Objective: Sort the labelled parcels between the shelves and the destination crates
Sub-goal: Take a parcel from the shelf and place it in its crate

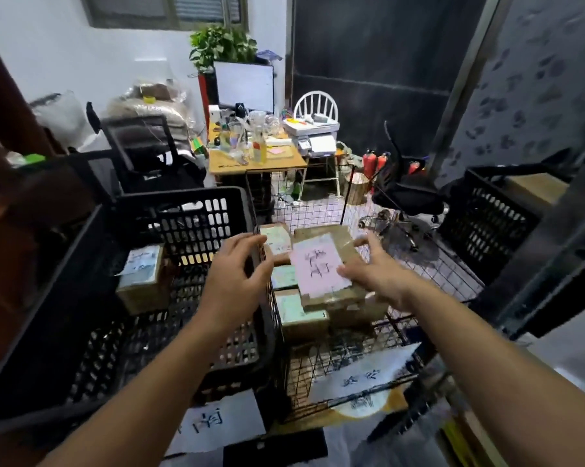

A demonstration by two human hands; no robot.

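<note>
A brown parcel with a pink handwritten label (319, 264) lies on top of several other cardboard parcels (302, 318) inside a black wire crate (432, 281). My right hand (375, 267) reaches to the parcel's right side, fingers spread and loosely bent, touching its edge. My left hand (240, 267) hovers just left of it, over the wire crate's left wall, fingers relaxed and holding nothing. A black plastic crate (82, 298) on the left holds one parcel with a blue-white label (144, 278).
Paper signs hang on the crate fronts: one on the plastic crate (216, 423), one on the wire crate (365, 375). Another black crate (486, 217) with a box sits at right. Beyond are a cluttered desk (257, 156), office chairs and fire extinguishers (373, 163).
</note>
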